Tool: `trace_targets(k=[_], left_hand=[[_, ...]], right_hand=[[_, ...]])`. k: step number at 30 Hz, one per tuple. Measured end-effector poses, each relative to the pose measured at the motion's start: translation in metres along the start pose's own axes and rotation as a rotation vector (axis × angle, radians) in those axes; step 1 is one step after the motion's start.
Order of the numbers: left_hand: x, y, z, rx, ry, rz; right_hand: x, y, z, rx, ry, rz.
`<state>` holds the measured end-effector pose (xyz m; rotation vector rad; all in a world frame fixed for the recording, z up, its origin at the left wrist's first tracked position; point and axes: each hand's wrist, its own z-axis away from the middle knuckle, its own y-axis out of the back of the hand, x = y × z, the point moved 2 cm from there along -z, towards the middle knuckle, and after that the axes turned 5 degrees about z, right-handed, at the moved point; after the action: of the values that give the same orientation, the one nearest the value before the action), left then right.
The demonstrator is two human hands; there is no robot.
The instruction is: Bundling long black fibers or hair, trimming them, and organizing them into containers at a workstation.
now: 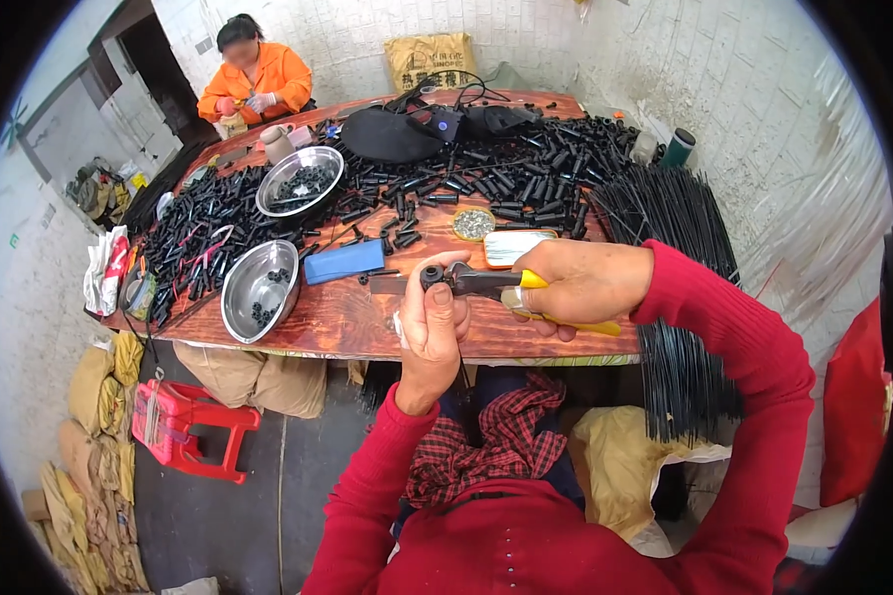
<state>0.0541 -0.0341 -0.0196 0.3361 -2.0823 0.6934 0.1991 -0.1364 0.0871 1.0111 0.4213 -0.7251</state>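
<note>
Over the near edge of the wooden table, my left hand (429,332) is closed around a small black cylindrical part (432,276) with a round, hollow-looking end facing up. A thin dark rod shows below that hand. My right hand (585,283) grips pliers (488,282) with yellow handles and dark jaws. The jaws point left and meet the black part at my left fingers; whether they clamp it cannot be made out. Just beyond my hands are a round dish of small metal pieces (473,225) and an orange-rimmed white box (516,246).
Black tubular parts (531,178) cover much of the table (367,322). Two metal bowls (236,307) and a blue block (345,262) lie left. Long black rods (680,228) hang over the right edge. A co-worker in orange (258,79) sits opposite. A red stool (193,426) stands lower left.
</note>
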Motion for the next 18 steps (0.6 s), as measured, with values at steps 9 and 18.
trace_targets(k=[9, 18], left_hand=[[0.001, 0.01, -0.006, 0.023, 0.083, 0.144], [0.004, 0.017, -0.003, -0.029, 0.128, 0.25]], right_hand=[[0.013, -0.013, -0.012, 0.54, 0.166, 0.454], [-0.014, 0.019, 0.0, 0.259, 0.171, 0.538]])
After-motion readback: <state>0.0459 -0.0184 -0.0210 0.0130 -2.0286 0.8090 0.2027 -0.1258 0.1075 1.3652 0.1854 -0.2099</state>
